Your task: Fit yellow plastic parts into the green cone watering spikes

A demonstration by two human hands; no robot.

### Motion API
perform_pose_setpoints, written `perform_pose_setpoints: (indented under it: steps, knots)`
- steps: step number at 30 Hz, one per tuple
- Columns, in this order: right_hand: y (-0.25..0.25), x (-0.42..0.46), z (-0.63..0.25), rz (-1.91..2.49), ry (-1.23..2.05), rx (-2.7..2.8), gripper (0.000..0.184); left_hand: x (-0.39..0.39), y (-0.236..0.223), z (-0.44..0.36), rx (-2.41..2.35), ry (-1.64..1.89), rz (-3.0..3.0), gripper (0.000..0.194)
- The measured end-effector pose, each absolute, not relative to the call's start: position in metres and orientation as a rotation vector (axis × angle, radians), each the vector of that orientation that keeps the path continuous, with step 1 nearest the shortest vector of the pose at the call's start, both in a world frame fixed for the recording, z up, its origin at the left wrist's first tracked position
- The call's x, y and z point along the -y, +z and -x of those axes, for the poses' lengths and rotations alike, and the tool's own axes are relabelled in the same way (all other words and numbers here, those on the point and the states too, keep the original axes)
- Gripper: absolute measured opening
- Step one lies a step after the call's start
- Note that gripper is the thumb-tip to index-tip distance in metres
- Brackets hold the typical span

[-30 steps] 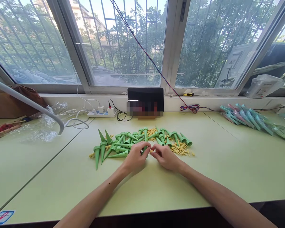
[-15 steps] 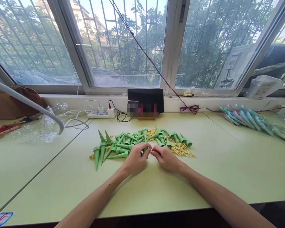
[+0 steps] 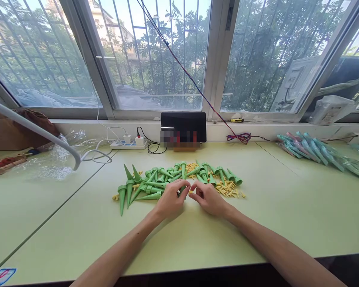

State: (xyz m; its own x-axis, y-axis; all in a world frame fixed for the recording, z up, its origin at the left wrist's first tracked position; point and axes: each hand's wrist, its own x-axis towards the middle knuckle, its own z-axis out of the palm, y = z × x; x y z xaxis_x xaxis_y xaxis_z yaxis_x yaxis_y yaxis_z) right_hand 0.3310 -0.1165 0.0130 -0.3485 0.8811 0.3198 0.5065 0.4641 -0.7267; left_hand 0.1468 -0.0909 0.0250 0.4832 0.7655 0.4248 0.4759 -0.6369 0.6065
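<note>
My left hand point(image 3: 172, 197) is closed, its thumb and fingers curled round a green plastic watering spike point(image 3: 182, 187), which is mostly hidden behind them. Just to its right, my right hand point(image 3: 211, 198) pinches a small yellow plastic valve piece point(image 3: 191, 192) between thumb and forefinger. The fingertips of both hands nearly meet. Beyond the hands lies a heap of green spikes with ribbed caps point(image 3: 160, 179). Small yellow T-shaped pieces point(image 3: 227, 189) are scattered by my right hand, and more lie behind the heap.
On the pale green table point(image 3: 179, 243), a dark-screened tablet point(image 3: 183, 125) stands at the back. A power strip point(image 3: 128, 143) with cables is left of it. Bagged items point(image 3: 311, 149) lie at the right; clear plastic wrap point(image 3: 60, 161) and a white curved arm point(image 3: 38, 123) are at the left.
My right hand's fingertips have shifted slightly, and the yellow piece shows more clearly between them. The green spike's upper part no longer shows above my left fingers.
</note>
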Motion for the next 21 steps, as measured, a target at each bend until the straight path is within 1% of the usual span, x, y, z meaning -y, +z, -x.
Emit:
perform_pose_setpoints:
  steps: [4,17,21]
  knots:
    - [0.0134,0.1166,-0.3308,1.15,0.652,2.027,0.004,0.091,0.0245,-0.1467,-1.032,0.963,-2.329,0.018]
    - [0.0118,0.1155,-0.3302,1.102,0.629,2.073,0.022,0.0904,0.022,-0.1466,-1.026,0.97,-2.332,0.018]
    - [0.0118,0.1145,-0.3303,1.107,0.622,2.075,0.024,0.0904,0.0222,-0.1465,-1.028,0.963,-2.327,0.017]
